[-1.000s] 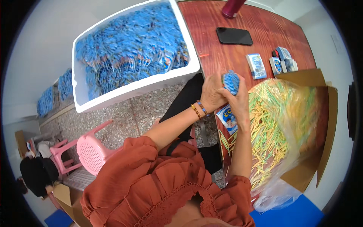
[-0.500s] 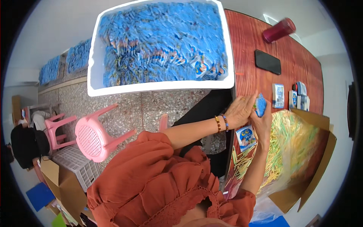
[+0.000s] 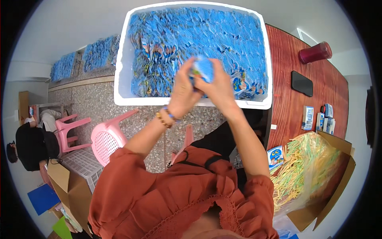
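Left hand (image 3: pixel 183 94) and right hand (image 3: pixel 219 90) clamp blue packet (image 3: pixel 204 68) above box (image 3: pixel 155 101), near edge. Box largely filled; loose sticks (image 3: pixel 296 159) remain, bench (image 3: pixel 284 75) near end.

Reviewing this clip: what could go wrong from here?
The blue packaging, blurred between the left hand and right hand, could slip and get mixed among similar blue packets in the white foam box. The packet lying near the edge of the table might be knocked off by the right forearm. The loose sticks near that edge could spill too.
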`<act>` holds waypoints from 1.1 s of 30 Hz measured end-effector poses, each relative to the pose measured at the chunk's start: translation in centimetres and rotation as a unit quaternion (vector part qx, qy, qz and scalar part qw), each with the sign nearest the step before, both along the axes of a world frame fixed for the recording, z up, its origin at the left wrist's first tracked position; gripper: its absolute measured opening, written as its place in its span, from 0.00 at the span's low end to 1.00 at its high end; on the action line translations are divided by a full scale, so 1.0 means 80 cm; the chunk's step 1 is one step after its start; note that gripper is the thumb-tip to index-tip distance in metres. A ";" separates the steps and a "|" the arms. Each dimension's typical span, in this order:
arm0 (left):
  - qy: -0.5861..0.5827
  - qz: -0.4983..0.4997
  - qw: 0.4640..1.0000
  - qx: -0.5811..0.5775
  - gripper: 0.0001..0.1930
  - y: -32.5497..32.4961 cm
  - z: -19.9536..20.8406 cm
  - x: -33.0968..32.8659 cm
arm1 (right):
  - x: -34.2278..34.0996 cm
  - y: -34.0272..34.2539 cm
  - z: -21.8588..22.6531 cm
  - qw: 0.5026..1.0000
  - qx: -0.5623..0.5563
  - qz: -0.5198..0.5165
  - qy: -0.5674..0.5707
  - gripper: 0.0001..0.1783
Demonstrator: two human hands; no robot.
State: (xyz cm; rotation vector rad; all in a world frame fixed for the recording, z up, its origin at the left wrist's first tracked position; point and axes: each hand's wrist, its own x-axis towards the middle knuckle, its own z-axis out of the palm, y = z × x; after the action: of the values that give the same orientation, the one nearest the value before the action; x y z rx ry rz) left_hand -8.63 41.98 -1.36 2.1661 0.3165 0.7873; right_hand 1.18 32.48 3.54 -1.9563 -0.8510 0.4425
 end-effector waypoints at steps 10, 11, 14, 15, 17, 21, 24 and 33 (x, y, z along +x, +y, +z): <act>0.227 0.069 0.971 0.032 0.29 0.134 -0.021 -0.055 | -0.034 0.152 -0.079 0.995 -0.084 -0.034 -0.042 0.30; 0.273 0.014 0.958 -0.088 0.26 0.142 -0.029 -0.049 | -0.038 0.159 -0.082 0.993 -0.096 -0.026 -0.071 0.27; 0.275 -0.013 0.961 -0.029 0.19 0.156 -0.048 -0.031 | -0.042 0.165 -0.091 0.986 -0.113 -0.019 -0.121 0.22; 0.293 -0.015 0.956 -0.001 0.18 0.160 -0.053 -0.024 | -0.042 0.165 -0.092 0.982 -0.118 -0.018 -0.144 0.20; 0.307 -0.017 0.951 -0.018 0.17 0.172 -0.061 -0.020 | -0.042 0.166 -0.092 0.980 -0.141 -0.007 -0.142 0.20; 0.254 -0.082 0.964 0.022 0.19 0.191 -0.087 -0.025 | -0.048 0.160 -0.088 0.913 -0.162 -0.027 -0.374 0.15; 0.263 -0.051 0.961 0.072 0.19 0.180 -0.085 -0.023 | -0.027 0.157 -0.078 0.917 -0.159 -0.030 -0.365 0.13; 0.268 -0.055 0.955 -0.113 0.25 0.182 -0.059 -0.028 | 0.018 0.026 -0.022 0.978 0.038 -0.071 -0.193 0.19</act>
State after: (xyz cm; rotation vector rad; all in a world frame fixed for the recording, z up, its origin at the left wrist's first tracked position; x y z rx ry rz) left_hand -10.87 56.56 -6.05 2.1219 0.5257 0.0789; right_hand 2.61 34.58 1.76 -2.0477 -0.9432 -0.0591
